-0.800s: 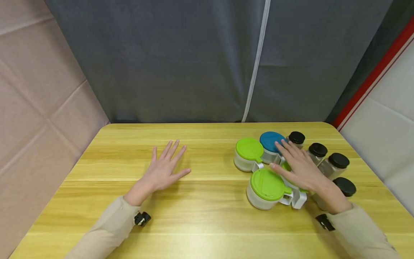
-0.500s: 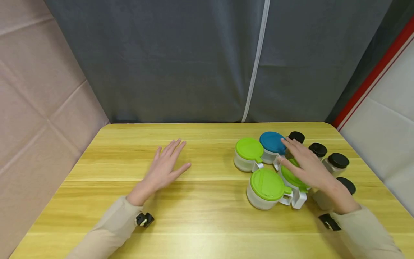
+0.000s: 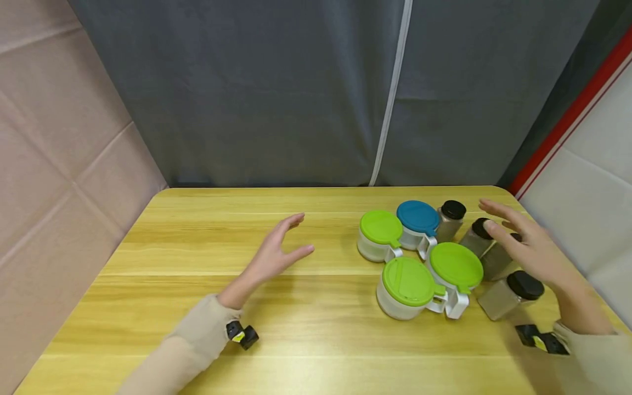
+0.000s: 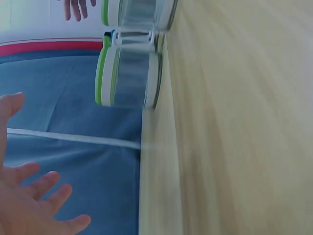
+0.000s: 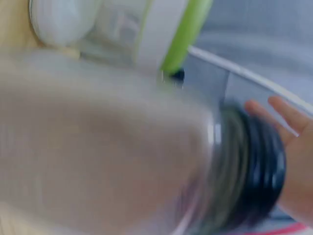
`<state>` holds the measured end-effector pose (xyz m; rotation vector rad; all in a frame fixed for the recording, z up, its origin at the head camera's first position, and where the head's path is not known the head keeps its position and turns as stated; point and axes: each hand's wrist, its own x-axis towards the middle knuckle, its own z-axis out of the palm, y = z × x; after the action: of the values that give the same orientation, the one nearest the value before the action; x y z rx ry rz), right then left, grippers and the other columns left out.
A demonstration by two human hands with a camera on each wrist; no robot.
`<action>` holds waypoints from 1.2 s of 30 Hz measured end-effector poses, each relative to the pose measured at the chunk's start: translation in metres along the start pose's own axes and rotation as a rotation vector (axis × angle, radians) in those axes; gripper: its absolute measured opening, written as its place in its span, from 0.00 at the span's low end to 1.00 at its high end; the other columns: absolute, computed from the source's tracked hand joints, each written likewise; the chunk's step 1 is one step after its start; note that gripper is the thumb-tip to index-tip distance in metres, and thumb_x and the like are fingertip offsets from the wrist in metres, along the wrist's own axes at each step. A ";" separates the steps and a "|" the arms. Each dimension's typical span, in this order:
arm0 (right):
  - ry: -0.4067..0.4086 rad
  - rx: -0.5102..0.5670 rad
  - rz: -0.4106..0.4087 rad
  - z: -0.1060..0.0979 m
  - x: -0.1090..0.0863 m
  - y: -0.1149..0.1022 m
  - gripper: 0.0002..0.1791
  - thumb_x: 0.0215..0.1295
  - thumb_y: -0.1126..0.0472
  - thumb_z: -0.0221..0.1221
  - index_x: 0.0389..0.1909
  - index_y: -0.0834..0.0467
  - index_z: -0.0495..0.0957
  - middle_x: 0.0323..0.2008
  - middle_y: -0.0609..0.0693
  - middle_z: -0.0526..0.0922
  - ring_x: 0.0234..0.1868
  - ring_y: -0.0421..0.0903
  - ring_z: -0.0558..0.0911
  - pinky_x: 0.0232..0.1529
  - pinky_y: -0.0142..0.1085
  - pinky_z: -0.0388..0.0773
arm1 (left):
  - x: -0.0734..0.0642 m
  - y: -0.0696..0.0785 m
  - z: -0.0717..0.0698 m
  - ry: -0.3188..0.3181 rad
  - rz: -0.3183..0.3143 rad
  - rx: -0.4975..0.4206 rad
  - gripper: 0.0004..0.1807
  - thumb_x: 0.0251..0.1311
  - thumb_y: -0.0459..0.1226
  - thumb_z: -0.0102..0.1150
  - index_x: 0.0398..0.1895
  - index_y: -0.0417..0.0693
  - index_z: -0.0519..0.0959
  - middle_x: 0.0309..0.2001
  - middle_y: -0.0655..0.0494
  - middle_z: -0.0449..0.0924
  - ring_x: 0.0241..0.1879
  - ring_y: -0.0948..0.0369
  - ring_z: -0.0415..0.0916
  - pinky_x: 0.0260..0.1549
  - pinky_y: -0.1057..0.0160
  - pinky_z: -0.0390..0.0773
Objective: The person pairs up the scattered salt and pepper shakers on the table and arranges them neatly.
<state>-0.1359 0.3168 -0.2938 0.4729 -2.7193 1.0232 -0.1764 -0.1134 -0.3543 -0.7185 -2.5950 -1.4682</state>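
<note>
My right hand [image 3: 535, 252] is raised above the black-capped jars at the table's right, fingers loosely bent and holding nothing. Nearest below it are a jar [image 3: 497, 262] partly hidden by the hand and a front jar [image 3: 501, 300]; behind them stand another jar [image 3: 475, 241] and a back jar [image 3: 448, 226]. In the right wrist view a blurred black-capped jar [image 5: 107, 152] fills the foreground, with the hand [image 5: 301, 166] beyond its cap. My left hand [image 3: 271, 255] hovers over the table's middle left, thumb apart from relaxed fingers, gripping nothing.
Left of the black-capped jars cluster handled seasoning pots: a blue-lidded one [image 3: 417, 217] and green-lidded ones at back left [image 3: 380, 227], front [image 3: 408, 282] and right [image 3: 456, 267]. The wooden table [image 3: 316, 351] meets a grey curtain [image 3: 271, 99] at its back edge.
My right hand has moved right, from above the green-lidded pots to above the black-capped jars. The left hand has shifted slightly right and turned more onto its side.
</note>
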 end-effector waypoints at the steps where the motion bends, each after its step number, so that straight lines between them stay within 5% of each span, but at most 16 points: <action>1: 0.005 0.020 0.000 -0.004 -0.002 0.004 0.26 0.67 0.64 0.45 0.65 0.50 0.55 0.58 0.44 0.64 0.53 0.34 0.63 0.40 0.23 0.60 | 0.001 0.000 0.002 -0.011 -0.008 -0.029 0.36 0.53 0.48 0.58 0.64 0.51 0.57 0.61 0.54 0.59 0.59 0.59 0.55 0.55 0.50 0.55; 6: -0.022 0.168 -0.042 -0.018 -0.016 0.021 0.27 0.66 0.71 0.41 0.65 0.56 0.53 0.54 0.36 0.66 0.51 0.29 0.66 0.41 0.18 0.60 | 0.004 0.016 0.008 -0.061 -0.047 -0.163 0.35 0.55 0.39 0.58 0.64 0.44 0.55 0.62 0.47 0.57 0.60 0.54 0.55 0.55 0.46 0.54; 10: -0.086 0.348 -0.113 -0.028 -0.027 0.049 0.28 0.64 0.78 0.38 0.65 0.64 0.51 0.57 0.44 0.67 0.53 0.35 0.67 0.45 0.20 0.62 | 0.004 0.032 0.011 -0.104 -0.078 -0.228 0.35 0.56 0.35 0.56 0.64 0.37 0.52 0.62 0.41 0.56 0.60 0.49 0.53 0.55 0.44 0.53; 12: -0.153 0.484 -0.144 -0.033 -0.031 0.079 0.27 0.64 0.78 0.37 0.65 0.67 0.48 0.60 0.53 0.63 0.56 0.41 0.66 0.49 0.25 0.64 | 0.005 0.034 0.014 -0.120 -0.097 -0.251 0.35 0.56 0.35 0.56 0.64 0.37 0.52 0.62 0.41 0.55 0.60 0.49 0.52 0.55 0.45 0.52; 16: -0.315 0.802 -0.250 -0.037 -0.040 0.183 0.27 0.64 0.80 0.31 0.63 0.73 0.37 0.62 0.70 0.47 0.62 0.57 0.53 0.56 0.38 0.61 | 0.009 0.034 0.020 -0.144 -0.135 -0.288 0.36 0.55 0.35 0.57 0.65 0.39 0.52 0.62 0.42 0.56 0.61 0.49 0.52 0.56 0.46 0.52; 19: -0.422 0.911 -0.288 -0.035 -0.048 0.245 0.28 0.63 0.82 0.28 0.62 0.74 0.31 0.61 0.74 0.39 0.61 0.64 0.46 0.57 0.42 0.57 | 0.012 0.029 0.025 -0.159 -0.153 -0.317 0.37 0.54 0.36 0.58 0.65 0.40 0.51 0.62 0.42 0.55 0.60 0.49 0.52 0.56 0.46 0.51; 21: -0.474 0.914 -0.262 -0.034 -0.052 0.258 0.28 0.63 0.82 0.28 0.63 0.73 0.30 0.62 0.73 0.37 0.62 0.64 0.45 0.58 0.42 0.56 | 0.015 0.020 0.031 -0.165 -0.158 -0.336 0.38 0.54 0.36 0.59 0.65 0.43 0.52 0.62 0.44 0.55 0.61 0.51 0.53 0.56 0.46 0.51; 24: -0.533 0.884 -0.189 -0.033 -0.059 0.242 0.29 0.62 0.83 0.26 0.64 0.71 0.30 0.63 0.70 0.39 0.63 0.59 0.48 0.57 0.38 0.58 | 0.020 0.007 0.042 -0.176 -0.155 -0.339 0.38 0.53 0.38 0.60 0.65 0.47 0.52 0.62 0.46 0.55 0.60 0.53 0.54 0.56 0.47 0.51; 31: -0.515 0.501 -0.023 -0.032 -0.062 0.128 0.30 0.63 0.81 0.35 0.66 0.66 0.43 0.61 0.48 0.61 0.58 0.34 0.62 0.42 0.26 0.66 | 0.029 -0.004 0.063 -0.208 -0.155 -0.318 0.40 0.51 0.41 0.62 0.65 0.48 0.53 0.62 0.48 0.56 0.60 0.58 0.55 0.56 0.49 0.53; 36: -0.542 0.435 -0.003 -0.028 -0.060 0.102 0.30 0.62 0.80 0.39 0.65 0.67 0.44 0.59 0.36 0.60 0.57 0.25 0.57 0.41 0.26 0.67 | 0.036 -0.004 0.078 -0.222 -0.174 -0.338 0.41 0.50 0.42 0.62 0.65 0.47 0.53 0.63 0.48 0.55 0.60 0.55 0.54 0.56 0.52 0.54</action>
<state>-0.1150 0.4220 -0.3521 0.9464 -2.9184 1.7111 -0.1977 -0.0382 -0.3890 -0.7397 -2.6537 -2.0222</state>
